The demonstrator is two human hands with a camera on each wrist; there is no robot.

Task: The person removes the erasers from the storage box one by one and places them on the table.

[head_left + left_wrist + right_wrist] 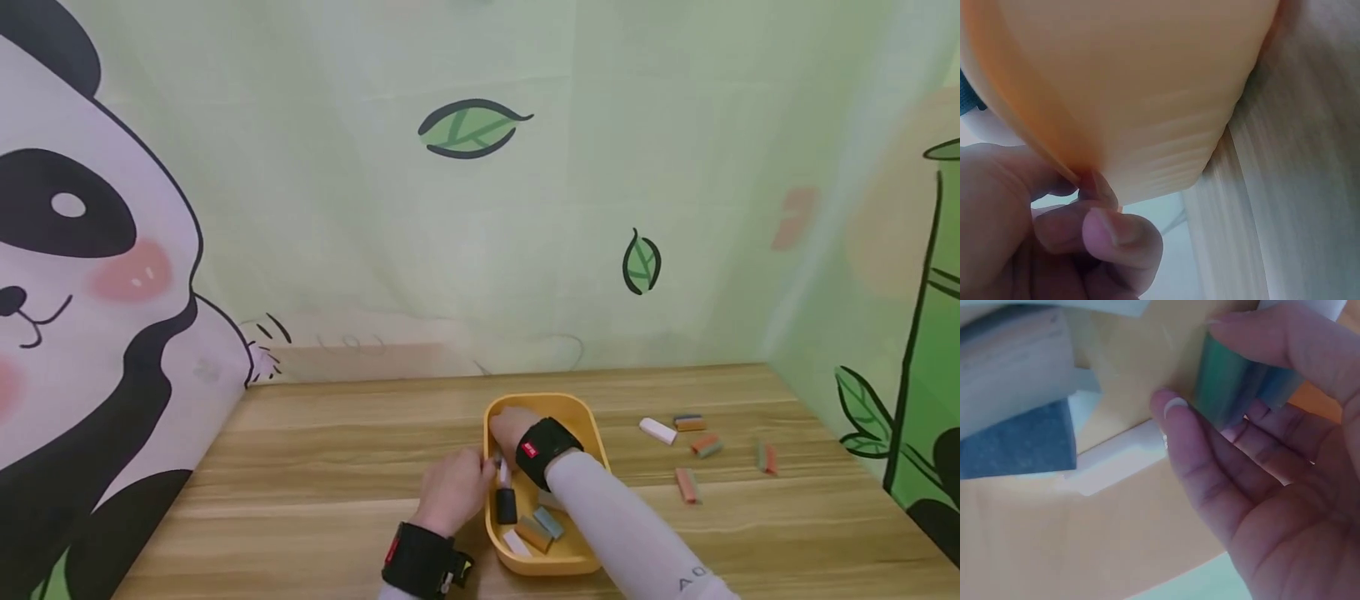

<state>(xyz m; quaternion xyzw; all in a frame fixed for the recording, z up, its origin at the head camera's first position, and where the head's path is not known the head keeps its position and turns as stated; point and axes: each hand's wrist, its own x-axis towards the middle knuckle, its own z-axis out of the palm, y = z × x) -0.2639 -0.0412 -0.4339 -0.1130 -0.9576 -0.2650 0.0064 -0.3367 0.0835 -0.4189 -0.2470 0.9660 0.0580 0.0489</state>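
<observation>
A yellow-orange plastic bin stands on the wooden table with several small blocks inside. My left hand is at its left side, and in the left wrist view the fingers pinch the bin's rim. Deep in the far left part of the bin is my right hand. In the right wrist view its thumb and fingers curl round a green and dark-blue block. Close by lie a dark blue-grey block and a white block.
Near the bin's front lie a black-and-white block, an orange-brown block and a blue-grey block. Right of the bin, a white block and several two-tone blocks are scattered. A printed cloth backdrop rises behind the table.
</observation>
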